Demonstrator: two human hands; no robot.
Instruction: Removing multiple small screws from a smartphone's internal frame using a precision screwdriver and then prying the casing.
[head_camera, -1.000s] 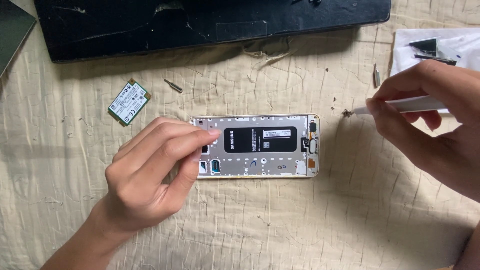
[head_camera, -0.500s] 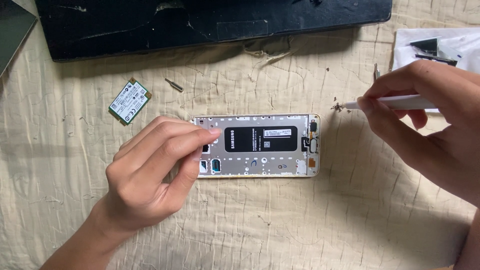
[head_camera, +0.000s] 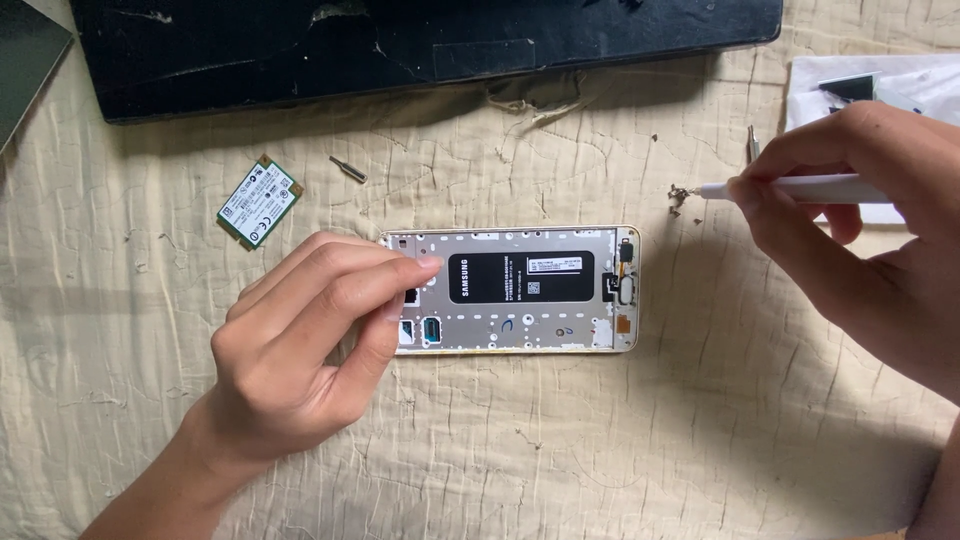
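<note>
An opened phone (head_camera: 520, 290) with its back cover off lies flat on a cream quilted cloth, its black battery and gold frame showing. My left hand (head_camera: 300, 350) rests on the phone's left end, fingertips pressing the frame. My right hand (head_camera: 860, 230) is to the right of the phone and grips a thin white screwdriver (head_camera: 790, 188). Its tip (head_camera: 692, 190) points left and hovers over a small cluster of tiny screws (head_camera: 678, 198) on the cloth, just beyond the phone's upper right corner.
A small green circuit card (head_camera: 259, 201) and a loose metal bit (head_camera: 348, 168) lie left of the phone. A black laptop (head_camera: 420, 40) spans the top. White paper with dark parts (head_camera: 860, 85) sits at the upper right. A dark object (head_camera: 25, 50) fills the top-left corner.
My right hand has lifted the screwdriver tip up and slightly left, from beside the phone's corner to the small screws on the cloth. My left hand has stayed put.
</note>
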